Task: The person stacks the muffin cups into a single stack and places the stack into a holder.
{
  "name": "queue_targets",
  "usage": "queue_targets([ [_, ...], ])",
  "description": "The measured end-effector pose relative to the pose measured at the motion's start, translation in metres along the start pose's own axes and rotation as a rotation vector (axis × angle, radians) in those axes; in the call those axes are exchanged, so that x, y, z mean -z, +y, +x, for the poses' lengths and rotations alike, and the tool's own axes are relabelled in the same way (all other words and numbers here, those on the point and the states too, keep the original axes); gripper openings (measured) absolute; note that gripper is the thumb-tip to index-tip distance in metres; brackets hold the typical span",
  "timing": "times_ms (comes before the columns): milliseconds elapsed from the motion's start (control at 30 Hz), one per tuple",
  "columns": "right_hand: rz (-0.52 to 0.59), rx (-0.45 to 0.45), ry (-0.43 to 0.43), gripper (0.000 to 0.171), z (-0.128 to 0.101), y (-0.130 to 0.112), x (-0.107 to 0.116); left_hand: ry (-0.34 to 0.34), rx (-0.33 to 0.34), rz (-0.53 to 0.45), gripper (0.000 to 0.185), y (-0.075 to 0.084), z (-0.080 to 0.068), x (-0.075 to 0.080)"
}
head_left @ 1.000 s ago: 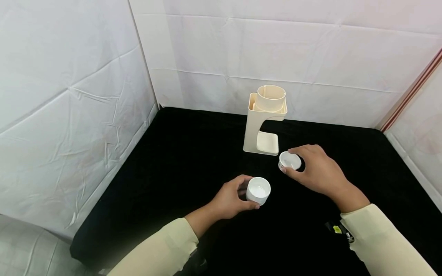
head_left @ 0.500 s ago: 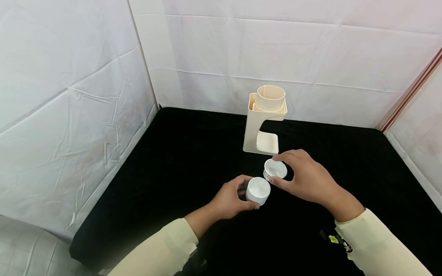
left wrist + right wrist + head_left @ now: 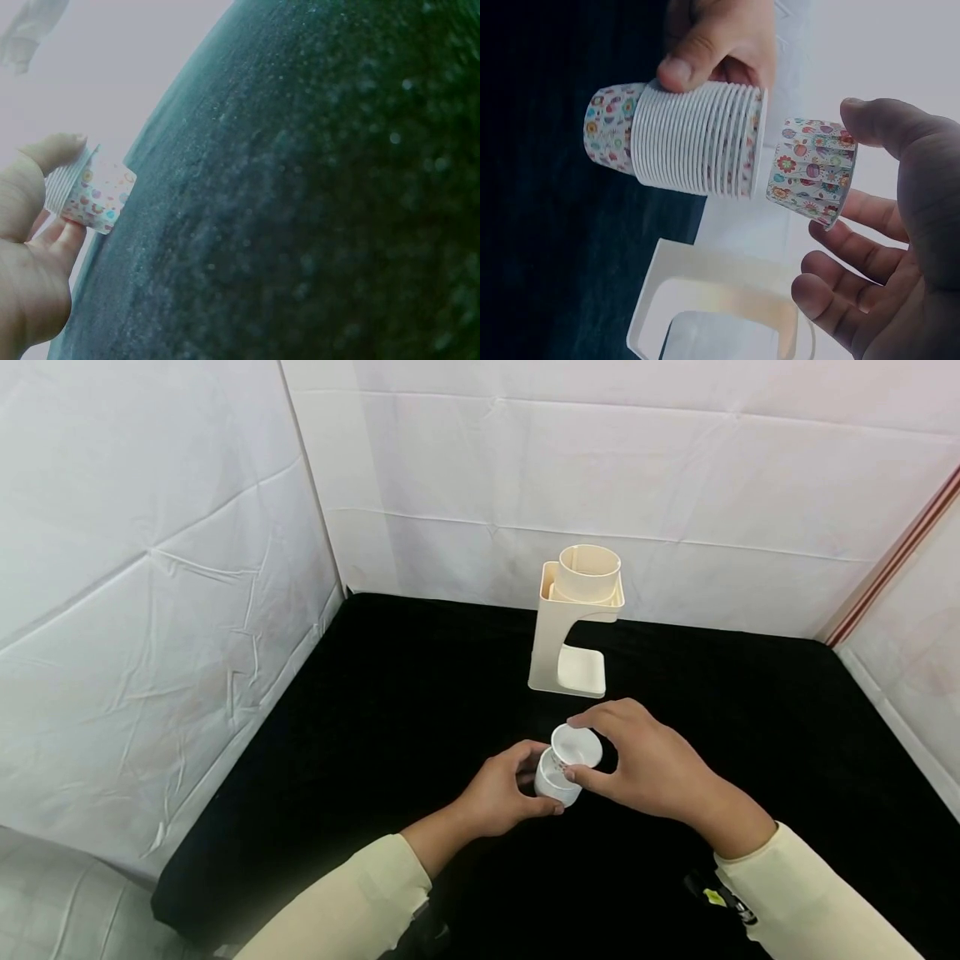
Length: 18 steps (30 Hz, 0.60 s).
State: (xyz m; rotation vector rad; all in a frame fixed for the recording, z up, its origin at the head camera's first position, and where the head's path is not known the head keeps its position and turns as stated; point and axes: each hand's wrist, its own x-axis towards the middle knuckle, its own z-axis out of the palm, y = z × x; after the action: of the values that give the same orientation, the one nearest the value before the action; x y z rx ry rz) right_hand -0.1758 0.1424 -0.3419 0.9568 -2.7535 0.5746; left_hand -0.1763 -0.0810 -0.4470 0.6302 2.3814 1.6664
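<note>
Left hand (image 3: 498,793) grips the stack of cups (image 3: 694,139) standing on the black surface (image 3: 375,710). Right hand (image 3: 645,764), fingers pinching a single cup (image 3: 814,169), holds it directly above the stack's mouth, tilted, axes nearly aligned.

The head view looks forward and down from above the person's arms, far enough to take in the whole black cloth-covered table (image 3: 375,710), the white sheet walls (image 3: 150,568) and the cream plastic cup-dispenser stand (image 3: 573,622) at the far side. The left wrist view sits low and close beside the left hand (image 3: 30,255), looking across the table surface (image 3: 315,195). The right wrist view sits very close at the right hand (image 3: 900,247), rotated sideways. All three views share the ribbed white stack of paper cups (image 3: 558,777) (image 3: 90,191) (image 3: 697,139); the head and right wrist views also share the stand (image 3: 705,300).
</note>
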Motion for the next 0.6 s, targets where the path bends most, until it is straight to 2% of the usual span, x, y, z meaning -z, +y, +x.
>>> queue_targets([
  [600,-0.019,-0.004,-0.066,0.057,-0.001,-0.003,-0.014,-0.013,0.017,0.001,0.065,-0.002,-0.001,0.002],
])
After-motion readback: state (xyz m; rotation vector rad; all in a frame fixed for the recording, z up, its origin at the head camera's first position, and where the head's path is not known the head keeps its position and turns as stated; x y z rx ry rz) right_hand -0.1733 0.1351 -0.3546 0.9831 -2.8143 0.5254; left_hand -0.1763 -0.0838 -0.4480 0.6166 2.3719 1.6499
